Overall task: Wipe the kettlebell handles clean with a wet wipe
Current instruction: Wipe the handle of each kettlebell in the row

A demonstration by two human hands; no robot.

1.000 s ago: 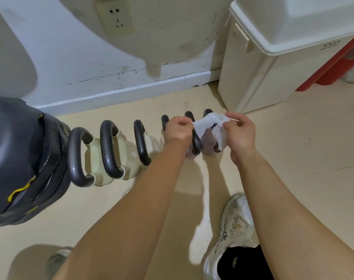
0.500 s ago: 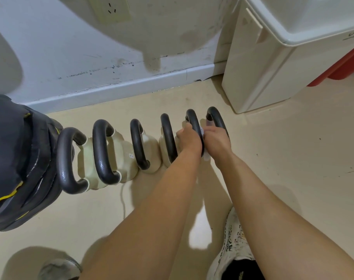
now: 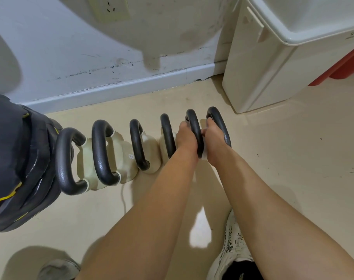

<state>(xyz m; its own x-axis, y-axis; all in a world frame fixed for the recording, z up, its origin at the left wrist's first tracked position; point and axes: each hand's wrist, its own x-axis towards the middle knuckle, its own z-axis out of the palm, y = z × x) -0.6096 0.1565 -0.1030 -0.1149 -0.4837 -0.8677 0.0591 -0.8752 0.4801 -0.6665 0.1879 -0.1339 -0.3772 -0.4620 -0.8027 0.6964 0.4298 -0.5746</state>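
Note:
Several pale kettlebells with black loop handles stand in a row on the floor. My left hand (image 3: 185, 138) and my right hand (image 3: 213, 138) reach down on either side of the second handle from the right (image 3: 193, 123), both curled tight against it. The wet wipe (image 3: 204, 155) shows only as a white sliver low on that handle, between my wrists; the rest is hidden in my hands. The rightmost handle (image 3: 222, 128) rises just beyond my right hand. The handles to the left (image 3: 103, 154) are untouched.
A dark bag with yellow trim (image 3: 16, 158) leans against the row's left end. A cream bin (image 3: 273, 67) stands at the back right, against the scuffed wall (image 3: 91, 57). My white shoe (image 3: 232, 249) is on the floor below my right arm.
A second ago I held the wipe spread open between both hands above the handles. Both hands have since dropped down around the second handle from the right, and the wipe is almost hidden.

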